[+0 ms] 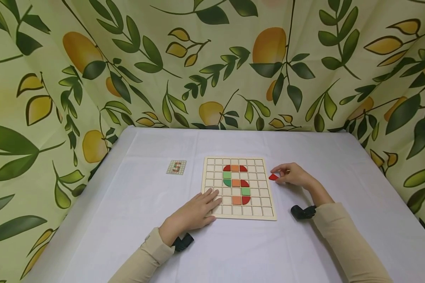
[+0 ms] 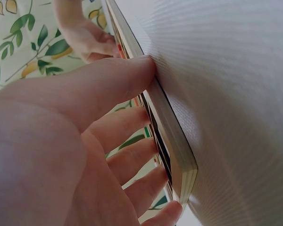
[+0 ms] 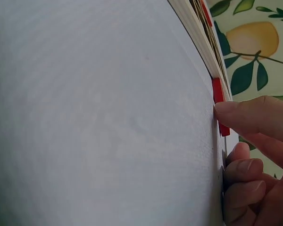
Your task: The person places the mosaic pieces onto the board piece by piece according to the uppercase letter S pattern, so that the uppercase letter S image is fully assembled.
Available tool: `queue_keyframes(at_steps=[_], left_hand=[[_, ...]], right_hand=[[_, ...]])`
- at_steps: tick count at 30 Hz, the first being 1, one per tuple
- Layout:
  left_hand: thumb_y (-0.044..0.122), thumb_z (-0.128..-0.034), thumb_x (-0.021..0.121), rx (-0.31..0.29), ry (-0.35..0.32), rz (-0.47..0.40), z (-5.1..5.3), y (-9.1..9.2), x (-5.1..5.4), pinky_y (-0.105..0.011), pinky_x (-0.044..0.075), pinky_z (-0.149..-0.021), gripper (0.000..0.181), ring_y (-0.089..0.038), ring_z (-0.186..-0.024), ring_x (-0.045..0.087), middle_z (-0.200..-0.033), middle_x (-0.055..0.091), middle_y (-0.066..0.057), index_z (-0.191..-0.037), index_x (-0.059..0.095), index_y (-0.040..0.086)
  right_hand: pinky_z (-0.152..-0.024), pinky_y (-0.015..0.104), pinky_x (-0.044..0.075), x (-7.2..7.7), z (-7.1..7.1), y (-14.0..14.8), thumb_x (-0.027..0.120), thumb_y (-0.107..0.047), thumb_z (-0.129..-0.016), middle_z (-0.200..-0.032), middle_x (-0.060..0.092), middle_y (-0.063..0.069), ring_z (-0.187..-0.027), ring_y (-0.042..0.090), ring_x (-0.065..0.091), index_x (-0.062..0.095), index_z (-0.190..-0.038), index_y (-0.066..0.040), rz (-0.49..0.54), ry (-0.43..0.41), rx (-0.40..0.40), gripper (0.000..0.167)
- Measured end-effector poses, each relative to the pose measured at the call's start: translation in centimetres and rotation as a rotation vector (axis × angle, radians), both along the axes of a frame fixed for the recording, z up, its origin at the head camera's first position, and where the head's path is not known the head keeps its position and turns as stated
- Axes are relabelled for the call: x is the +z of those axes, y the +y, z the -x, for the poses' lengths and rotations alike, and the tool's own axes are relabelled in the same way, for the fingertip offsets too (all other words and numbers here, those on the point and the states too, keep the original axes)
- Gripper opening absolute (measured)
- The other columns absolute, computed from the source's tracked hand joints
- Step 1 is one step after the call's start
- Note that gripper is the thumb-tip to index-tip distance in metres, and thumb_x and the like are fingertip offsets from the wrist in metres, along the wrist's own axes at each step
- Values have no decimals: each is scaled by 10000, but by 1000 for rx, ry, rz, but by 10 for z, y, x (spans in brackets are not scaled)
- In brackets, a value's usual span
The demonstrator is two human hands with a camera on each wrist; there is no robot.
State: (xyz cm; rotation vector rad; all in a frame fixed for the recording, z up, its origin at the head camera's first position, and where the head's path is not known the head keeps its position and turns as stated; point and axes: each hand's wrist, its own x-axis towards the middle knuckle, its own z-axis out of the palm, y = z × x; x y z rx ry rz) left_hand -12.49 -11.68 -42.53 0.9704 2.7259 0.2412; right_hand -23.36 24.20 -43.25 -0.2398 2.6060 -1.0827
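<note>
A square wooden grid board [image 1: 257,193] lies on the table. Red, orange and green tiles on it form an S-like shape, with a red rounded tile [image 1: 246,200] at its lower end. My left hand [image 1: 193,210] rests with spread fingers on the board's left front part; in the left wrist view, its thumb [image 2: 132,75] touches the board's side edge. Just off the board's right edge, my right hand [image 1: 294,175] pinches a loose red quarter-round tile [image 1: 273,177] between thumb and fingers. The right wrist view shows the red tile [image 3: 218,89] low against the cloth.
A small pattern card [image 1: 176,167] with the same S shape lies left of the board. White cloth [image 1: 145,153] covers the table. A curtain [image 1: 226,70] printed with fruit and leaves hangs behind and at both sides. Black wrist devices [image 1: 302,212] sit by both sleeves.
</note>
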Motion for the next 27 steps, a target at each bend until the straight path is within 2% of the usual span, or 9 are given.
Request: queue_keyframes(at_steps=[3, 12, 17, 27], left_hand=[[293, -967, 561, 1, -4, -1, 0, 0, 1, -489, 323, -1197, 556, -310, -1495, 270, -1588, 319, -115, -1470, 410, 112], [291, -969, 558, 12, -19, -11, -1, 0, 2, -488, 310, -1204, 554, -305, -1500, 260, -1592, 312, -110, -1472, 407, 116], [296, -968, 560, 11, -15, -8, -1, 0, 1, -487, 314, -1203, 556, -304, -1500, 260, -1592, 312, -108, -1473, 407, 119], [282, -963, 567, -6, -7, -24, 2, -1, -2, -499, 323, -1193, 557, -320, -1493, 273, -1586, 321, -121, -1468, 413, 105]], right_hand=[[-586, 199, 340, -1, 0, 2, 732, -63, -792, -717, 482, -25, -718, 105, 427, 671, -1116, 61, 10, 4, 19, 353], [-553, 188, 344, -4, 0, 4, 760, -73, -772, -704, 504, -27, -675, 82, 426, 696, -1063, 71, 1, 21, -3, 331], [-542, 190, 363, -3, -1, 4, 781, -104, -767, -692, 512, -33, -660, 85, 437, 703, -1040, 61, -2, 28, -29, 328], [-528, 204, 346, 1, -6, -1, 787, -146, -773, -693, 471, -36, -659, 100, 428, 671, -1058, 74, 21, -15, -104, 378]])
